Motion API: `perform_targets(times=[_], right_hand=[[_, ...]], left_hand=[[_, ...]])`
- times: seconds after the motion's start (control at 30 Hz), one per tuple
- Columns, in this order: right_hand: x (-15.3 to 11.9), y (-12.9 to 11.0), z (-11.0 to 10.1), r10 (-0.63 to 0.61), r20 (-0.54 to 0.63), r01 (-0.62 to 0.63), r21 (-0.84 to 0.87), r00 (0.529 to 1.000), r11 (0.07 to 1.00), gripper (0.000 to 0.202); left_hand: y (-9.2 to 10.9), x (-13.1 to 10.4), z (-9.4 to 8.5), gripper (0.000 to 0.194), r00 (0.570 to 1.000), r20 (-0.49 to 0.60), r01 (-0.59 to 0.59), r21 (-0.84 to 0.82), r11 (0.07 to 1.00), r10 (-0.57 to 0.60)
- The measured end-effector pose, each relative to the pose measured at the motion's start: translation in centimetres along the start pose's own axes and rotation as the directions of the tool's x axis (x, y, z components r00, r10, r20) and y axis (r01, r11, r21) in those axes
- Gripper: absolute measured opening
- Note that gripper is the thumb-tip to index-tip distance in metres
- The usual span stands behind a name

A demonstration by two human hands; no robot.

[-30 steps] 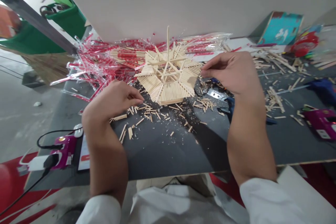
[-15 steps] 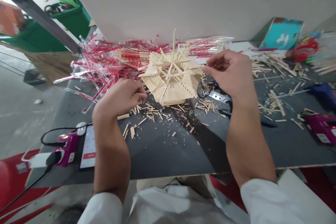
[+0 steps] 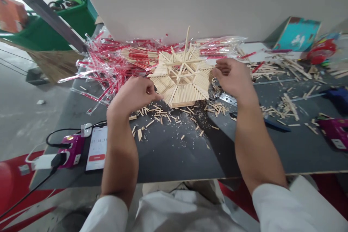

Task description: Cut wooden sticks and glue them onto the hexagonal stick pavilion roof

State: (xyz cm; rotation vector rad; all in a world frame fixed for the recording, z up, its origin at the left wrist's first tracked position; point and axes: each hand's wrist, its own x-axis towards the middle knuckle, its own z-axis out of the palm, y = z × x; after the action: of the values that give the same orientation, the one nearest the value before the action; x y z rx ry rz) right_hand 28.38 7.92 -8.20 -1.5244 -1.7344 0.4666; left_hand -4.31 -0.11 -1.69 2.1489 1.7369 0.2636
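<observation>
A star-shaped model of thin wooden sticks (image 3: 187,92) sits on the dark table, with an open spoked middle and one long stick (image 3: 187,40) rising from it. At its left edge is my left hand (image 3: 136,94), fingers curled and the thumb tip against the lower left side. My right hand (image 3: 233,78) has its fingers closed around the right-hand point of the model. The fingertips on the far side are partly hidden. Short cut stick pieces (image 3: 160,113) lie scattered in front of the model.
Red-and-clear plastic wrappers (image 3: 106,63) heap up behind on the left. A phone (image 3: 96,148) and a purple power adapter (image 3: 72,148) with cables lie at front left. Blue-handled pliers (image 3: 277,125) and a metal plate (image 3: 227,98) are on the right. A teal box (image 3: 297,36) leans at the back.
My left hand has moved right and in against the model's edge. My right hand stays at the right-hand point, its fingers a little more closed. The view has shifted slightly.
</observation>
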Motion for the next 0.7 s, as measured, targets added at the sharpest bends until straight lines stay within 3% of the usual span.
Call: perform_targets(times=[0.07, 0.2, 0.37, 0.53, 0.7], right_hand=[[0.0, -0.1, 0.1, -0.018, -0.003, 0.018, -0.001, 1.0, 1.0, 0.026], [0.0, -0.2, 0.1, -0.013, 0.007, 0.013, -0.004, 1.0, 1.0, 0.023], [-0.1, -0.8, -0.4, 0.078, 0.019, -0.08, 0.121, 0.997, 0.989, 0.02], [-0.5, -1.9, -1.1, 0.197, 0.104, -0.219, 0.267, 0.975, 0.939, 0.028], [-0.5, -1.5, -1.2, 0.223, 0.161, -0.265, 0.325, 0.961, 0.908, 0.028]], left_hand=[[-0.1, 0.5, 0.4, 0.031, 1.0, -0.016, -0.011, 0.025, 1.0, 0.011], [-0.5, 0.9, 0.7, 0.035, 0.997, 0.081, -0.016, -0.017, 1.0, 0.017], [-1.4, 1.5, 1.4, 0.035, 0.993, 0.08, 0.107, -0.233, 0.967, -0.091], [-1.8, 2.5, 2.7, 0.031, 0.975, 0.065, 0.209, -0.599, 0.773, -0.213], [-1.4, 2.7, 2.7, 0.03, 0.977, 0.104, 0.202, -0.735, 0.647, -0.187]])
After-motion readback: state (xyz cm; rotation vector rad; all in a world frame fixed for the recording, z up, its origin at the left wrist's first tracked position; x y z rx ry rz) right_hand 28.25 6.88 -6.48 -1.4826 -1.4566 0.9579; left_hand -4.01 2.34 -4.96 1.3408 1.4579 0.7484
